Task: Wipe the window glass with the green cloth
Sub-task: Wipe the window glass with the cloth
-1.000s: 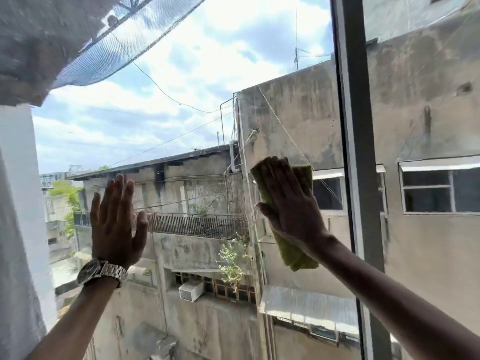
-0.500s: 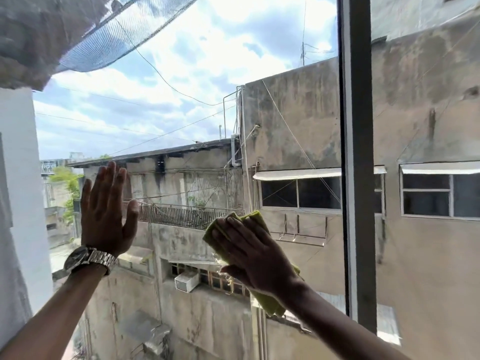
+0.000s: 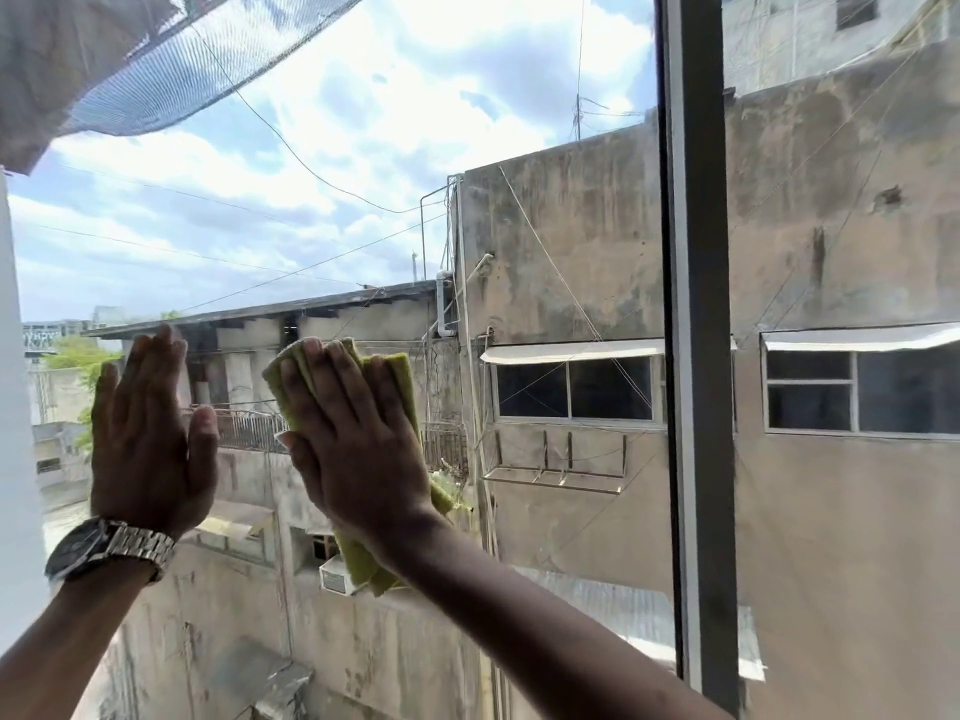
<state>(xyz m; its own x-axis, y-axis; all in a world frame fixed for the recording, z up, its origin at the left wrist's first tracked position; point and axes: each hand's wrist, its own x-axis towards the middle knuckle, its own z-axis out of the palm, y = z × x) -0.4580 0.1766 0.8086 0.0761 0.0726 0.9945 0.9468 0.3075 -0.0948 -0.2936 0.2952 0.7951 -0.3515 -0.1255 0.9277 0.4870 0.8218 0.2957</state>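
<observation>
The right hand [image 3: 358,444] lies flat, fingers straight and close together, pressing the green cloth [image 3: 400,379] against the window glass [image 3: 545,148]. The hand is spread open over the cloth and pins it by palm pressure, not by a clenched grasp. The cloth is folded; its top edge shows above and to the right of the fingertips, and its lower end hangs out below the wrist. It sits in the lower middle of the left pane, well left of the dark vertical window frame [image 3: 698,356].

The left hand [image 3: 148,444] is also open and flat, palm to the glass, holding nothing. It rests just left of the right hand, the two apart by a narrow gap. A metal wristwatch [image 3: 111,548] is worn on the left wrist.

A white wall edge [image 3: 13,459] borders the pane at far left. A mesh net [image 3: 156,80] hangs across the upper left corner. Through the glass, stained concrete buildings [image 3: 571,241] and cloudy sky are visible.
</observation>
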